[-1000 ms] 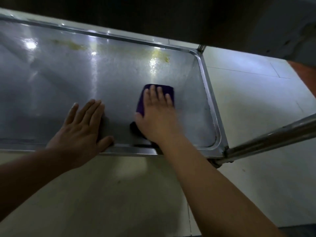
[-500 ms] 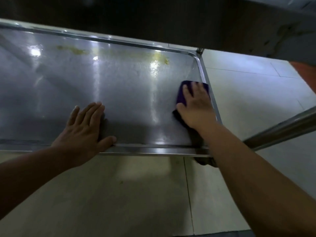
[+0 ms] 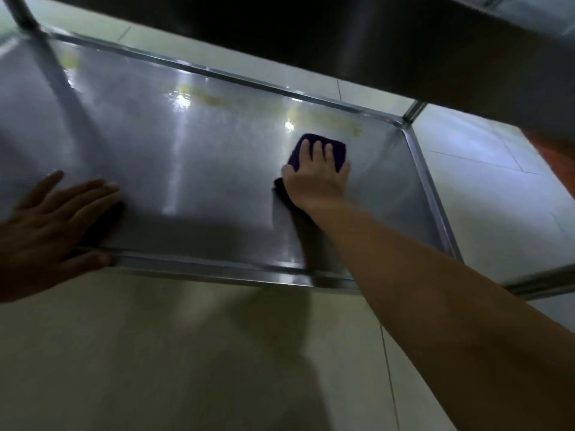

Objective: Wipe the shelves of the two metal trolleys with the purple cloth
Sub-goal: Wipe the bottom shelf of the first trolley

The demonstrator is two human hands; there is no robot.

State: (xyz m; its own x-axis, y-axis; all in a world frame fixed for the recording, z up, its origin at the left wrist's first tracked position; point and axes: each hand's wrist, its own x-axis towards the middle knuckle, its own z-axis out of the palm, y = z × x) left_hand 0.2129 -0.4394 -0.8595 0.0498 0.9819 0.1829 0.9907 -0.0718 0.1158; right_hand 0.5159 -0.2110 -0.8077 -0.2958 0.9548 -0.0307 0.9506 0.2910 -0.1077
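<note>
right grip released, pressing purple cloth flat on shelf, yellow stain just beyond that grip; left grip released, flat on shelf.

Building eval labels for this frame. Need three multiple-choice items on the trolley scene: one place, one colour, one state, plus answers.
1. Where on the grey metal trolley shelf does the purple folded cloth lie?
A. toward the far right corner
B. at the near left corner
C. on the floor

2. What colour are the smeared stains along the shelf's far edge?
A. red
B. yellow
C. black

3. How is the left hand?
A. gripping the cloth
B. raised clear of the shelf
C. flat on the shelf, fingers straight

Answers:
1 A: the right hand presses it down just short of that corner.
2 B: yellowish streaks run just inside the far rim.
3 C: it lies by the near rim and holds nothing.
</note>
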